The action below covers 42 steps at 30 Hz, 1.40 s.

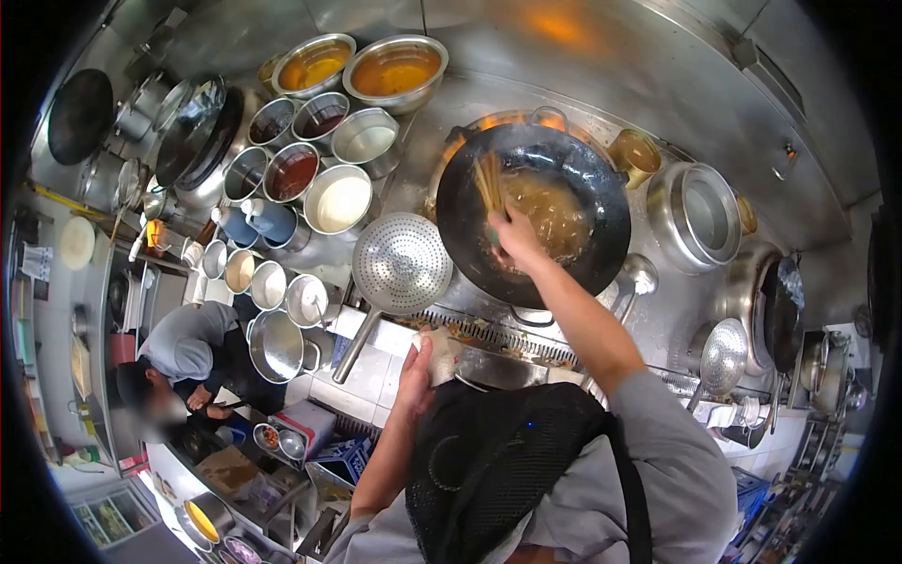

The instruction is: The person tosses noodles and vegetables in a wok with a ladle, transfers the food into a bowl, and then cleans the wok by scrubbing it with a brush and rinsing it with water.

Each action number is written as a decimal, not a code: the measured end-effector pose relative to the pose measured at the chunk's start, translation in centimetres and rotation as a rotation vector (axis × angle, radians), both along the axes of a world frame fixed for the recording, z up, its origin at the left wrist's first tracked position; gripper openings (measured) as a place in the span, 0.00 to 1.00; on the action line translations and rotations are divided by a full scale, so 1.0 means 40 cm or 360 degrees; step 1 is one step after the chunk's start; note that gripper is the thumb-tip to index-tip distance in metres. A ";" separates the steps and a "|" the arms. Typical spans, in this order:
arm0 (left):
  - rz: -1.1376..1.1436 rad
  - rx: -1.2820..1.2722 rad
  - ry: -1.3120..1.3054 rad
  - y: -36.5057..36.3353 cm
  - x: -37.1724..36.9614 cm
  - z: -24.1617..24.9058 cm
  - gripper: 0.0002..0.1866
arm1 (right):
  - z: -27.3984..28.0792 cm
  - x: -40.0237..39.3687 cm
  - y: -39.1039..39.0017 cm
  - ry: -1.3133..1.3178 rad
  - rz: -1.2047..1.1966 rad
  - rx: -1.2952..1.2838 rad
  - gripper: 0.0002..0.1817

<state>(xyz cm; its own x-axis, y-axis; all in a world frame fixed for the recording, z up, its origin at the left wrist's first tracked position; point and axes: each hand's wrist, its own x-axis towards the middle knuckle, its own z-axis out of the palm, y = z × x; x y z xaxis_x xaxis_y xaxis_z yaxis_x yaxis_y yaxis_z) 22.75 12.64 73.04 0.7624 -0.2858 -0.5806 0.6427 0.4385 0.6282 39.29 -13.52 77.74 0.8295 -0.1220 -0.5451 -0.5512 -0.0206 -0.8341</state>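
My right hand (pixel 514 239) is closed around a bamboo wok brush (pixel 489 181), over the left part of a large black wok (pixel 611 221). Its bristle end points up and away from me. Cloudy brown liquid (pixel 550 211) lies in the wok, and orange flame glows behind the rim. Lower down, my left hand (pixel 414 372) grips a folded beige cloth (pixel 438 355) near the stove's front edge. A perforated strainer ladle (pixel 402 263) rests left of the wok, its handle slanting toward my left hand.
Several steel pots of sauces and powders, including a red sauce pot (pixel 291 172), stand on the left. Behind them are bowls of orange liquid (pixel 396 75). A ladle (pixel 639 274) and steel pot (pixel 705 218) are right of the wok. Another person (pixel 188 343) bends over at lower left.
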 end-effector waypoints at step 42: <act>-0.0162 -0.0005 0.0040 0.002 0.043 -0.008 0.32 | -0.050 -0.171 -0.181 -0.0292 0.0630 -0.1454 0.34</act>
